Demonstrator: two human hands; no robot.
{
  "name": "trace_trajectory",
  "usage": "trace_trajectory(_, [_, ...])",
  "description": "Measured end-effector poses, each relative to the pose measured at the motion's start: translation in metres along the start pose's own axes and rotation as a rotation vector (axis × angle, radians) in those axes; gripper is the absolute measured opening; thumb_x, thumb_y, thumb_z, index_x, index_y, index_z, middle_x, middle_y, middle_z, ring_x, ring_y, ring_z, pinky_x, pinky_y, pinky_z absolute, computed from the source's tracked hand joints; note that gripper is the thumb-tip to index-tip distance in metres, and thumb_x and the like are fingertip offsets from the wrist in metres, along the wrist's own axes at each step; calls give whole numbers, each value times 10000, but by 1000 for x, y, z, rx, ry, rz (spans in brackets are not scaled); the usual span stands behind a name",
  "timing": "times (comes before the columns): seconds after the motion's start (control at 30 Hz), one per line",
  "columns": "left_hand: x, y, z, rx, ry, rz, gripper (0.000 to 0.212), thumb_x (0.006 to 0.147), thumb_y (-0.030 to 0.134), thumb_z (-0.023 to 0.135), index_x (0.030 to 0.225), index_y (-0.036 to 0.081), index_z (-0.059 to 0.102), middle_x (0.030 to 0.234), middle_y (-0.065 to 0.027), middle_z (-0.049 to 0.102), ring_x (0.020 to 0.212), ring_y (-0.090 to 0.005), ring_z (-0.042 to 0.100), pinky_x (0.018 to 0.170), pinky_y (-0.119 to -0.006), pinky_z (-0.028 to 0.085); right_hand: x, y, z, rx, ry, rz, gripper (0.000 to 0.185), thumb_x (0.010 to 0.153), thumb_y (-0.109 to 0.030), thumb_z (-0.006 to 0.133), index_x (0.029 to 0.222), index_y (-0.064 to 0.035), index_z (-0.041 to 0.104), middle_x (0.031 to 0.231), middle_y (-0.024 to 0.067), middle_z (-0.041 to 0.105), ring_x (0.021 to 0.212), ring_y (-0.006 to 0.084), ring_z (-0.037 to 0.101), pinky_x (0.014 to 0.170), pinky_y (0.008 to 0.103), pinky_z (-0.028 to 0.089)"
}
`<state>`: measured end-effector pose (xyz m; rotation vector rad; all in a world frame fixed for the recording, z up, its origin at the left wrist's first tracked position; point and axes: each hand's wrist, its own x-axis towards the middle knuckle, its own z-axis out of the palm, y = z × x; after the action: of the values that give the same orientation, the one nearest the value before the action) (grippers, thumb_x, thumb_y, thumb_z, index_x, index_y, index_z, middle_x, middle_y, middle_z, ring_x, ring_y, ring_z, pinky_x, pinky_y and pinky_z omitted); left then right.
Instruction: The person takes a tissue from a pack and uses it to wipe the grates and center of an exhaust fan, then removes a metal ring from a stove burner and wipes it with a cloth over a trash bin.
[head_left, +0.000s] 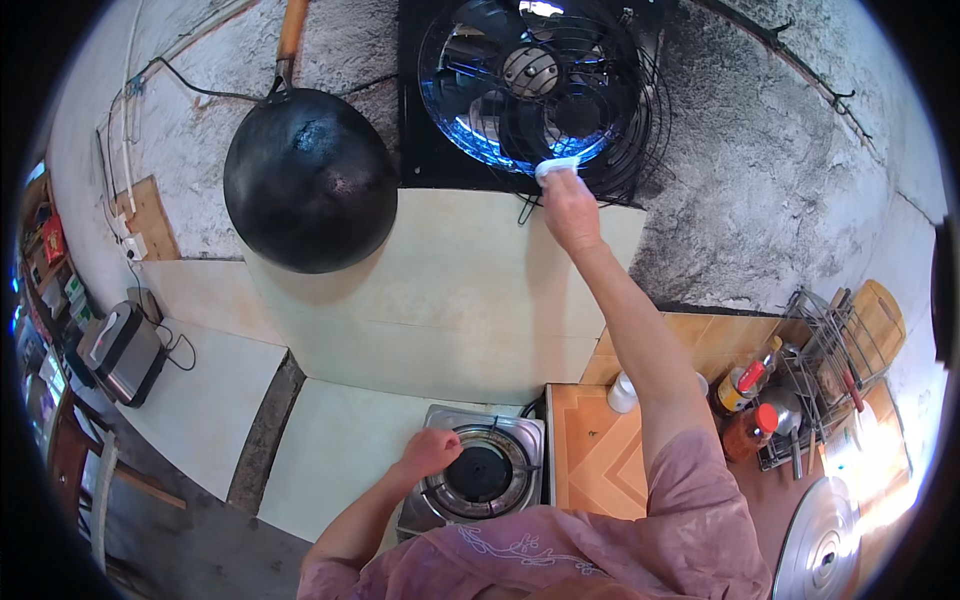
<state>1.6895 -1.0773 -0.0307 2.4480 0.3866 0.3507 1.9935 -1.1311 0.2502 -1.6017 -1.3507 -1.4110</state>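
My right hand (571, 210) is raised at the lower rim of a wall-mounted exhaust fan (531, 71), pinching a white cloth (556, 166) against it. Dark wire guard rings hang over the fan's right side, and a wire loop sticks out below its black panel. Low in the view, my left hand (433, 451) is loosely curled at the upper left edge of a gas stove (480, 472) with a round burner; whether it holds anything cannot be told.
A black wok (311, 180) hangs left of the fan. Right of the stove are a white container (622, 393), a red-lidded jar (750, 433), bottles, a wire rack (814, 375) and a metal lid (819, 544). A metal-sided appliance (127, 352) stands on the left counter.
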Motion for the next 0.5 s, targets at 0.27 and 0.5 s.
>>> trace_trajectory(0.27, [-13, -6, 9, -14, -85, -21, 211, 719, 260, 604, 803, 67, 618, 706, -96, 622, 671, -238, 609, 611, -320, 475, -26, 10, -12, 237, 49, 207, 117, 703, -22, 537, 819, -30, 521, 825, 145, 531, 791, 330, 524, 681, 407, 431])
trace_trajectory(0.5, [-24, -18, 4, -183, -149, -190, 200, 753, 254, 587, 790, 60, 619, 610, -55, 600, 526, -129, 580, 520, -272, 463, -26, 68, -49, 43, 339, 421, 191, 703, -52, 557, 889, -11, 564, 843, 151, 568, 801, 302, 554, 728, 354, 435])
